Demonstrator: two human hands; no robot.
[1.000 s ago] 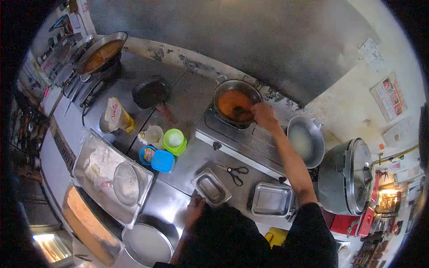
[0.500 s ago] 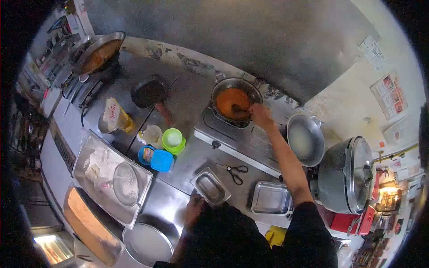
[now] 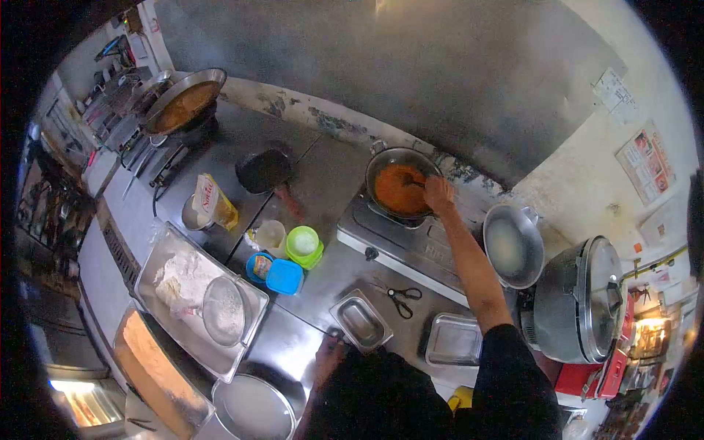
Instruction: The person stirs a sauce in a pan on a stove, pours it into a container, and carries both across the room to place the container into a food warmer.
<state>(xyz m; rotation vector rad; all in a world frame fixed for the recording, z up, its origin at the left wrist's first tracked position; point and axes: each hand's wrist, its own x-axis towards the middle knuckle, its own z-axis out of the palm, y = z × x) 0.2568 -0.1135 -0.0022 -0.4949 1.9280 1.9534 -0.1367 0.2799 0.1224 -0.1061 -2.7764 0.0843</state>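
A wok (image 3: 402, 152) of orange sauce (image 3: 396, 196) sits on the tabletop gas stove (image 3: 400, 249). My right hand (image 3: 438, 193) is closed at its right rim around a dark cooking utensil (image 3: 415, 182). The utensil's end dips into the sauce, so its exact kind is hidden. Low in the view, my left hand (image 3: 328, 357) is at the counter's near edge, close to the left corner of a small steel pan (image 3: 361, 320). Its fingers are dim and partly hidden; a small dark shape shows by the fingertips. Black-handled scissors (image 3: 404, 299) lie right of that pan.
Right of the stove are a metal bowl (image 3: 511, 249) with pale liquid and a large lidded cooker (image 3: 576, 301). A shallow steel tray (image 3: 453, 339) lies near my right forearm. Leftward are plastic tubs (image 3: 284, 276), a pan (image 3: 264, 171), a flour tray (image 3: 246, 352) with a sieve, and another wok (image 3: 183, 106).
The whole view has shifted, so everything appears lower and to the right. The utensil has moved through the sauce toward the wok's upper right side, with my right hand still around it.
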